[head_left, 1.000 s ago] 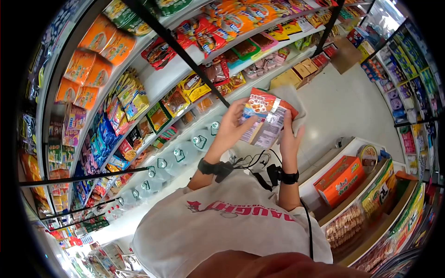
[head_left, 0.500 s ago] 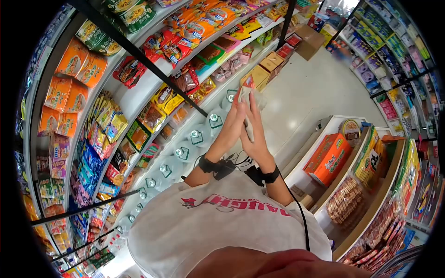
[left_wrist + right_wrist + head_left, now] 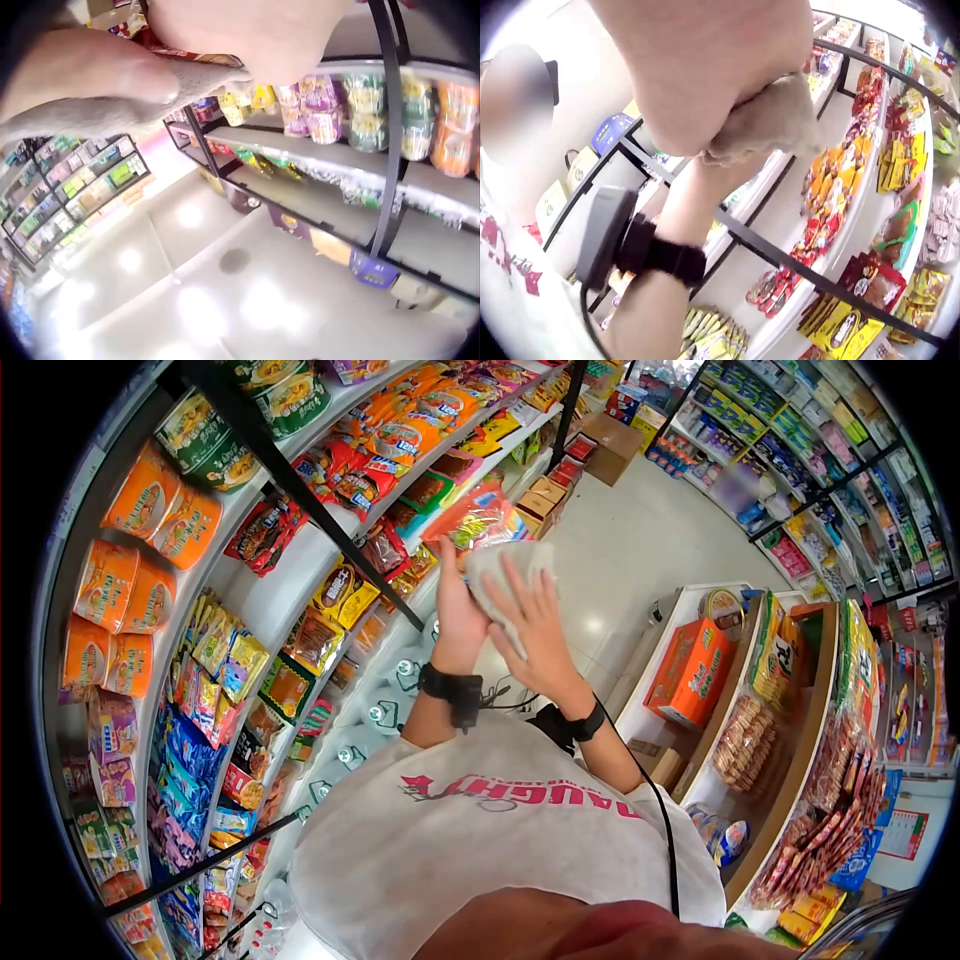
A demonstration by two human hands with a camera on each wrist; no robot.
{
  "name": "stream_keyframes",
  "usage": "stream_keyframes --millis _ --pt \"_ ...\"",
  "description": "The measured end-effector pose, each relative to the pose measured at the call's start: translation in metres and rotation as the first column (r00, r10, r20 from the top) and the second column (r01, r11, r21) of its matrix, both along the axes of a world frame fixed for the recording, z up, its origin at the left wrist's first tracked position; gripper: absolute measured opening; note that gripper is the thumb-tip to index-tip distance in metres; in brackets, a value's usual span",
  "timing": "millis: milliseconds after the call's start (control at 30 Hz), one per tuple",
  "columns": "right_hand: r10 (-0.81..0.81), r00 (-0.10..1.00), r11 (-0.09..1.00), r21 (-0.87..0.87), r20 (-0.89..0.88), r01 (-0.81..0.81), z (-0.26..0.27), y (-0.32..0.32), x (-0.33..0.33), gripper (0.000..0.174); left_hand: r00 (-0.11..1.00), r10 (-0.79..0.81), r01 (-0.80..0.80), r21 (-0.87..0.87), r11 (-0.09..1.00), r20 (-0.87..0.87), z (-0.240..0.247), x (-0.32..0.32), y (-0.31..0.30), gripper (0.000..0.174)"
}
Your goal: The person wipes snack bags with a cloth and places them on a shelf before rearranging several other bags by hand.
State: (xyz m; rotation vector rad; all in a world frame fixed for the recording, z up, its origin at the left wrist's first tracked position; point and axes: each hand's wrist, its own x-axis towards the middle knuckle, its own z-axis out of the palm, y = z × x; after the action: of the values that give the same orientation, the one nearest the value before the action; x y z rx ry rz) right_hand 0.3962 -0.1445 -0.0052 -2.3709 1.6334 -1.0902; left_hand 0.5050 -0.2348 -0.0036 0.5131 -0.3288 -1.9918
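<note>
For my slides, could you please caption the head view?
Left hand holds a snack packet; right hand presses a cloth on it, beside shop shelves.

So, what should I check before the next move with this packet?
1. Left hand grips the packet firmly: ok.
2. Right hand presses the cloth flat on the packet: ok.
3. Packet is wiped clean: cannot tell, the cloth covers most of it.
4. Packet is undamaged: cannot tell, too little of it shows.
5. Shelf has a bare spot near the hands: ok.
</note>
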Motion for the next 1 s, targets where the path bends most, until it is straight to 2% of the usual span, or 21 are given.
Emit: stream_keyframes --millis 33,67,100,133,200,233,267,333,367,467,500,600,633,733,833,933,967,1000 --pt "0.054 0.998 0.998 0.044 0.018 -0.054 -0.004 0.002 0.007 0.059 0.997 -0.068 0.068 0.008 0.998 -0.039 -0.008 0.013 -0.007 0.064" --pt "0.0 1.0 1.0 0.024 0.023 -0.001 -0.004 0.001 0.011 0.058 0.988 -0.136 0.137 0.015 0.99 -0.08 -0.015 0.021 -0.01 0.065" --pt "-0.055 0.998 0.998 0.006 0.031 0.055 -0.002 -0.004 0.014 0.057 0.988 -0.085 0.095 0.082 0.992 -0.128 -0.015 0.021 -0.007 0.063" --pt "-0.114 0.993 0.993 -0.01 0.04 0.114 -0.002 -0.009 0.016 0.056 0.996 -0.053 0.057 0.056 0.997 -0.074 -0.021 0.023 -0.007 0.063" --pt "-0.227 0.906 0.974 0.055 0.357 0.222 -0.012 -0.027 0.015 0.05 1.0 0.013 -0.013 -0.003 1.0 0.028 -0.026 0.025 -0.006 0.063" --pt "-0.279 0.821 0.959 0.093 0.499 0.269 -0.016 -0.031 0.016 0.047 0.994 0.038 -0.04 -0.016 0.999 -0.098 -0.021 0.027 -0.004 0.059" --pt "-0.293 0.773 0.95 0.266 0.563 0.166 -0.017 -0.026 0.013 0.045 0.998 0.001 -0.002 -0.007 1.0 -0.064 -0.017 0.034 -0.004 0.059" --pt "-0.351 0.659 0.839 0.536 0.665 -0.094 -0.012 -0.019 -0.003 0.042 0.998 -0.065 0.065 0.001 0.998 -0.003 -0.012 0.049 -0.009 0.059" --pt "-0.383 0.603 0.845 0.529 0.699 -0.077 -0.011 -0.014 -0.001 0.039 0.998 -0.052 0.051 -0.005 0.999 -0.048 -0.008 0.052 -0.009 0.056" --pt "-0.433 0.605 0.85 0.526 0.668 0.028 -0.015 -0.006 -0.005 0.036 0.986 -0.168 0.167 -0.057 0.984 -0.021 -0.053 0.05 -0.013 0.052" --pt "-0.441 0.596 0.849 0.527 0.67 0.035 -0.009 -0.005 -0.007 0.033 0.981 -0.178 0.186 -0.125 0.975 0.074 -0.047 0.049 -0.006 0.05" --pt "-0.425 0.571 0.888 0.445 0.703 0.112 0.001 0.002 -0.006 0.031 0.849 -0.327 0.453 -0.253 0.855 0.416 -0.055 0.048 -0.001 0.045" --pt "-0.428 0.582 0.889 0.437 0.692 0.134 0.0 0.007 -0.009 0.03 0.85 -0.342 0.45 -0.215 0.866 0.401 -0.053 0.046 0.001 0.041" --pt "-0.36 0.455 0.929 0.358 0.814 0.095 -0.009 0.019 -0.016 0.028 0.894 -0.389 0.432 -0.195 0.881 0.222 -0.034 0.041 0.004 0.041" --pt "-0.235 0.171 0.972 0.226 0.957 0.069 -0.019 0.024 -0.016 0.027 0.882 -0.407 0.463 -0.272 0.844 0.238 -0.016 0.032 0.005 0.044" --pt "-0.26 -0.031 0.945 0.261 0.965 0.195 -0.02 0.02 -0.02 0.029 0.918 -0.293 0.363 -0.269 0.892 0.267 -0.019 0.003 0.014 0.041" --pt "-0.274 -0.082 0.927 0.286 0.958 0.242 -0.021 0.016 -0.018 0.031 0.909 -0.199 0.315 -0.289 0.904 0.367 -0.021 -0.007 0.017 0.036" --pt "-0.376 -0.099 0.903 0.389 0.921 0.182 -0.026 0.02 -0.023 0.032 0.91 -0.128 0.258 -0.297 0.919 0.395 -0.023 -0.019 0.023 0.034"
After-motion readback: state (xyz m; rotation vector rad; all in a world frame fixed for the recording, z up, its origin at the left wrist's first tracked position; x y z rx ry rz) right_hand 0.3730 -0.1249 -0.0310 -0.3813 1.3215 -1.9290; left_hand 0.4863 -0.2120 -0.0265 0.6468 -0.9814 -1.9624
